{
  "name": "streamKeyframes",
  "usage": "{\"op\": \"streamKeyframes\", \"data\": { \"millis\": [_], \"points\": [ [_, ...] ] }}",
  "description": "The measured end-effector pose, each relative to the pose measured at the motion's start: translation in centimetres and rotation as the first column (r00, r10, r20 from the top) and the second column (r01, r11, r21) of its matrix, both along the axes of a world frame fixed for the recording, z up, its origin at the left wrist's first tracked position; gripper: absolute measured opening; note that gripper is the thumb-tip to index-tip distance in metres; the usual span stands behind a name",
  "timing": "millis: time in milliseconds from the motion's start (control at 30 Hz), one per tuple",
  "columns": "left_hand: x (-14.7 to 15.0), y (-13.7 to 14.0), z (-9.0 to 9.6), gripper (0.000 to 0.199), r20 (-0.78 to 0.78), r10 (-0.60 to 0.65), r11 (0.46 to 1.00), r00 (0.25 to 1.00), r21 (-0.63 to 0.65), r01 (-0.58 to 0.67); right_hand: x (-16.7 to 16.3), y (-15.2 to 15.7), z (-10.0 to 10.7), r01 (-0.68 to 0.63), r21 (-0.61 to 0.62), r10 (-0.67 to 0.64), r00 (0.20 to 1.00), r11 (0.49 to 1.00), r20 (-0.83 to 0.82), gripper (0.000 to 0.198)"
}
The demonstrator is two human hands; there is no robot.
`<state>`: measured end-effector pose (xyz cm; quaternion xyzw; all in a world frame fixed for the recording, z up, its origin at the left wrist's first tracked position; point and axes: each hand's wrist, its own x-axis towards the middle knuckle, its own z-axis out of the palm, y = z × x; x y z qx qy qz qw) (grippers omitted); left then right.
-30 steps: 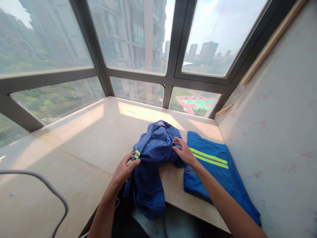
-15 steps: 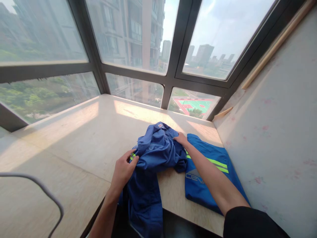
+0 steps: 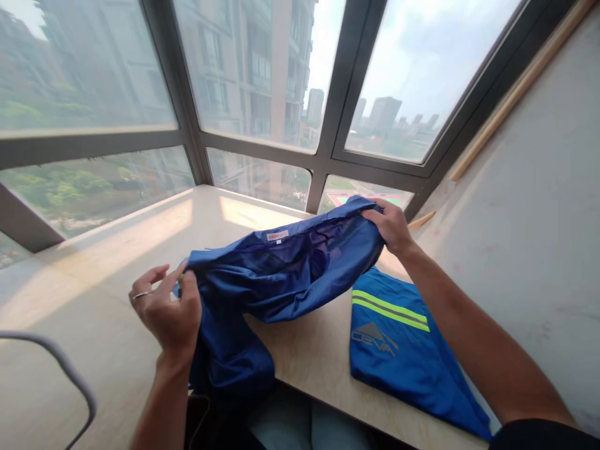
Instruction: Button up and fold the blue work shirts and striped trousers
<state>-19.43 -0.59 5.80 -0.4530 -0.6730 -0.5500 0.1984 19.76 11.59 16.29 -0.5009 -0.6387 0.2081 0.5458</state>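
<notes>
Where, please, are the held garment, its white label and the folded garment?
Held garment (image 3: 281, 275): head view, middle of its cloth.
White label (image 3: 278, 236): head view, its printed face.
Folded garment (image 3: 407, 361): head view, its blue middle.

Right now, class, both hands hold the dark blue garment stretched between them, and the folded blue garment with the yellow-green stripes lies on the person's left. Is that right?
Not quite: the folded blue garment with the yellow-green stripes lies on the person's right, as the head view shows. The left hand and right hand do hold the dark blue garment stretched between them.
</notes>
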Motion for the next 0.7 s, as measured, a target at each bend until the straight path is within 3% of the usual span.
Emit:
{"op": "streamKeyframes", "data": {
  "millis": [100,200,367,467,567,700],
  "points": [
    [0.3,-0.1,0.6,0.021,-0.002,-0.028,0.998,1.0,-0.047,0.028,2.1,-3.9,2.6,0.081,0.169,-0.111,0.977,0.982,0.179,0.03],
    [1.0,0.6,-0.1,0.024,0.031,-0.063,0.98,0.998,-0.186,0.068,4.2,-7.3,1.8,0.144,0.218,-0.221,0.895,0.965,0.387,0.026],
    [2.6,1.9,-2.8,0.034,0.054,-0.15,0.857,0.987,-0.49,0.157,7.6,-11.2,-3.6,0.191,-0.033,-0.12,0.731,0.981,0.672,0.017],
    [3.7,2.3,-3.3,0.044,-0.095,-0.278,0.818,0.956,-0.546,0.183,8.8,-13.2,-6.3,0.172,-0.234,0.063,0.665,0.957,0.745,0.019],
    [5.3,3.2,-2.9,0.061,-0.313,-0.479,0.766,0.82,-0.606,0.216,8.9,-14.8,-7.7,0.183,-0.332,0.144,0.64,0.925,0.755,0.027],
    [7.3,5.3,-2.6,0.064,-0.391,-0.705,0.606,0.592,-0.765,0.217,7.9,-15.2,-8.2,0.292,-0.091,-0.115,0.62,0.952,0.776,0.03]
  ]
}}
